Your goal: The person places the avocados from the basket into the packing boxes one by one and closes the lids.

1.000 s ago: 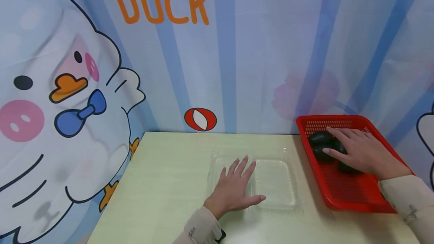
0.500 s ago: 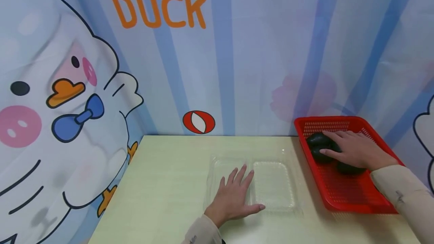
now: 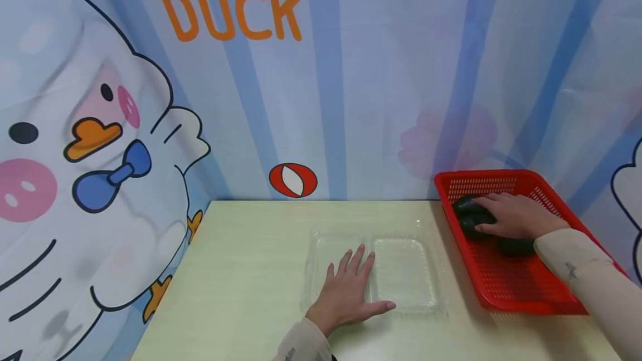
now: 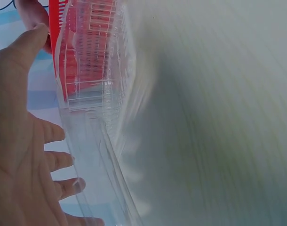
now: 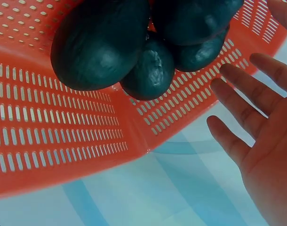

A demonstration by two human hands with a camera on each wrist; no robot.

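My left hand (image 3: 346, 294) is spread out over a clear plastic clamshell container (image 3: 405, 272) on the table. In the left wrist view its fingers stretch along the container's edge (image 4: 94, 155); contact is hard to tell. At the right, my right hand (image 3: 519, 215) hovers above dark green avocados (image 3: 473, 226) in a red plastic basket (image 3: 473, 280). The right wrist view has its fingers (image 5: 247, 106) extended and apart from the avocados (image 5: 103, 47), several of which lie together near the basket's corner. Part of the pile is hidden beneath the right hand in the head view.
A pale wooden table (image 3: 241, 272) lies under everything. Behind it hangs a blue striped cloth (image 3: 371, 88) printed with a duck. The basket stands right of the container, close to the cloth, its raised rim facing the container.
My right hand has shifted slightly left and down over the avocados. The left hand stays spread above the container, and the head view has tilted a little.
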